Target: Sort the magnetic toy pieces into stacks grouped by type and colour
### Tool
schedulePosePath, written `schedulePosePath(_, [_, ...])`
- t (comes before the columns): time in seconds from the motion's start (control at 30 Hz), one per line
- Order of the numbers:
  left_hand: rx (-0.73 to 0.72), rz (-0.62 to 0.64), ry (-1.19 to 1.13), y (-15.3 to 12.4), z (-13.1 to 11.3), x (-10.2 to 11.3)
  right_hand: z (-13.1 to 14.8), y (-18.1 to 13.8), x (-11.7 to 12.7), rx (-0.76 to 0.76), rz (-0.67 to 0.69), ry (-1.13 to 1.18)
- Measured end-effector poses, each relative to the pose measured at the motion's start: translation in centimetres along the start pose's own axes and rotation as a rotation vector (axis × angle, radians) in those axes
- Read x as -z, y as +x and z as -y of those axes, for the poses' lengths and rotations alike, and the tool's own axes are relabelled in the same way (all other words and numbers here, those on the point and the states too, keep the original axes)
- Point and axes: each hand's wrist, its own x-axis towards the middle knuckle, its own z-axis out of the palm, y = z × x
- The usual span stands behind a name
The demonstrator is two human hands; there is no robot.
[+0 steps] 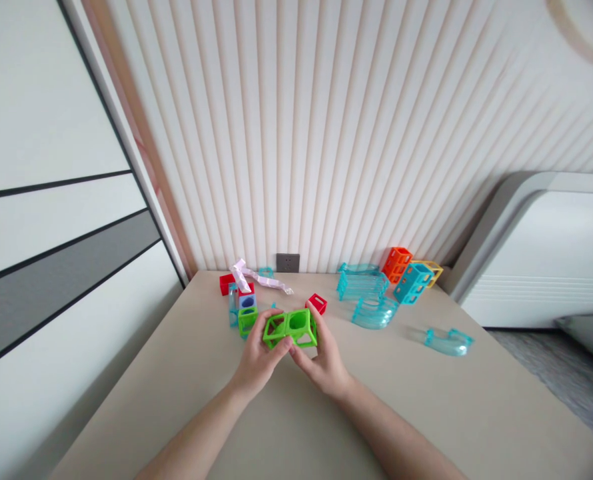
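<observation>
Both my hands hold a green open-frame block piece (290, 329) made of two joined cubes, just above the beige table (186, 393). My left hand (256, 363) grips its left cube with fingers curled. My right hand (322, 360) grips the right cube, thumb under the frame. Just left of my hands stands a small stack of a green cube (247, 321), a blue cube (247, 301) and a red piece. A small red cube (317, 303) lies right behind the green piece.
Clear teal curved track pieces (371, 300) lie at the back right, one more (449, 341) farther right. Orange (396, 263), teal (413, 283) and yellow frame blocks stand by the ribbed wall. A white strip (256, 277) and a wall socket (287, 262) sit at the back.
</observation>
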Motion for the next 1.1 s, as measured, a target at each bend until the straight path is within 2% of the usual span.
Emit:
schedulePosePath(0.13, [-0.054,-0.027,0.087,-0.1,-0.2,0.3,0.5,0.0,0.2,0.009,0.012,-0.069])
schedulePosePath(0.3, [-0.024,-0.046,0.033,0.1,-0.2,0.8,0.5,-0.1,0.4,0.015,0.064,-0.032])
schedulePosePath(0.4, [-0.037,-0.199,-0.107,0.8,-0.1,1.4,0.2,0.0,0.4,0.040,0.069,-0.016])
schedulePosePath(0.53, [-0.135,-0.440,-0.380,1.8,-0.4,2.1,-0.6,0.7,0.1,-0.023,0.061,-0.131])
schedulePosePath(0.67, [-0.223,-0.534,-0.457,2.2,-0.7,2.1,-1.7,1.4,-0.7,-0.034,0.114,-0.272])
schedulePosePath(0.77, [-0.224,-0.550,-0.464,2.2,-0.7,1.8,-2.2,2.0,-1.8,-0.040,0.175,-0.378])
schedulePosePath(0.9, [-0.175,-0.500,-0.439,1.9,0.1,1.4,-2.0,2.7,-3.1,-0.063,0.255,-0.459])
schedulePosePath(1.1, [-0.037,-0.407,-0.278,1.5,2.2,1.1,-2.2,2.6,-2.9,-0.135,0.224,-0.442])
